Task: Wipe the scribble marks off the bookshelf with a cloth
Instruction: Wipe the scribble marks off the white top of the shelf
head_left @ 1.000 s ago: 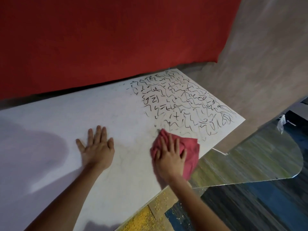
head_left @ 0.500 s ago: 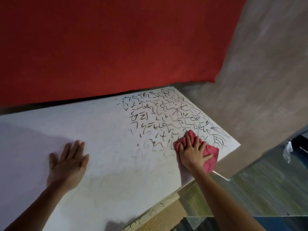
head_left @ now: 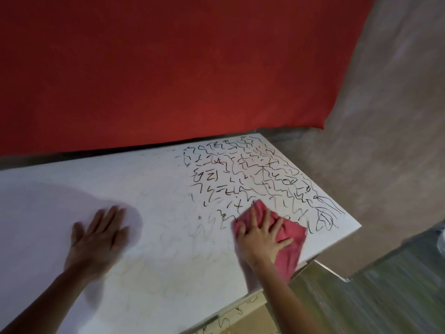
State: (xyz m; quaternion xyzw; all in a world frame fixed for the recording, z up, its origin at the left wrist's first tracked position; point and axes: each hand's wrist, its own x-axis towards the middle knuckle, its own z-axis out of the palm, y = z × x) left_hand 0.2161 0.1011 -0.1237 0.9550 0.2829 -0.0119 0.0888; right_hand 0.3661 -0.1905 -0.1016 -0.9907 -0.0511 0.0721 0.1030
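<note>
Pink cloth (head_left: pixel 287 239), soft and limp, lies at the near right of the bookshelf (head_left: pixel 156 179) top, pressed flat under the spread right hand (head_left: pixel 261 237); best held by palm pressure; left hand (head_left: pixel 98 237) rests flat, fingers straight; scribble marks (head_left: pixel 252 174) beyond.

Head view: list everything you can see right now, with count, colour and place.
bookshelf top: one, white, fills the lower left and centre
scribble marks: many, black, on the top's far right part; a few more on its front edge
cloth: one, pink, on the top near its right front edge
backdrop: one, red, behind the shelf
wall: one, grey, at right
shiny panel: one, greenish, lower right, blurred
left hand: one, flat on the bare top at left
right hand: one, fingers spread, pressing the cloth
</note>
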